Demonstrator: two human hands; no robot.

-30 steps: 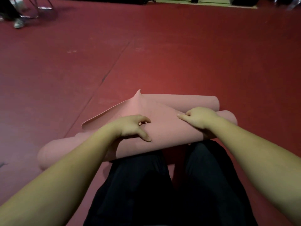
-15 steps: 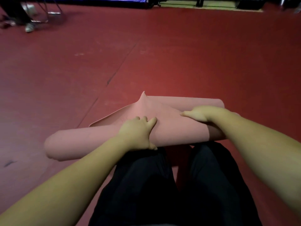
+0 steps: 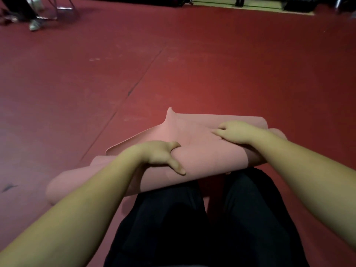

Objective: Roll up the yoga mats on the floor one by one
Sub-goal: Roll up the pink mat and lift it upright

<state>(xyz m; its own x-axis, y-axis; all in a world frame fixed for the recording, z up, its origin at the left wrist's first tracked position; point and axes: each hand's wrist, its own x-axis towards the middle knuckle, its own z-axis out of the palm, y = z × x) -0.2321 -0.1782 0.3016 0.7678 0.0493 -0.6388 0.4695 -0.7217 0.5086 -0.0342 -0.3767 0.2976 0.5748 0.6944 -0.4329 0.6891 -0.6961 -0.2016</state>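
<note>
The yoga mat (image 3: 202, 151) is lying across the floor (image 3: 173, 64), just before the person's knees (image 3: 202, 199), with its loose end standing up behind the roll. The left hand (image 3: 158, 154) is resting on the middle of the roll, and the right hand (image 3: 234, 132) is lying on its right part. A shoe (image 3: 34, 26) and chair legs (image 3: 57, 10) are standing far behind, at the left.

arms (image 3: 81, 205) — bare to past the elbow, no sleeves | trousers (image 3: 192, 228) — dark, plain
</note>
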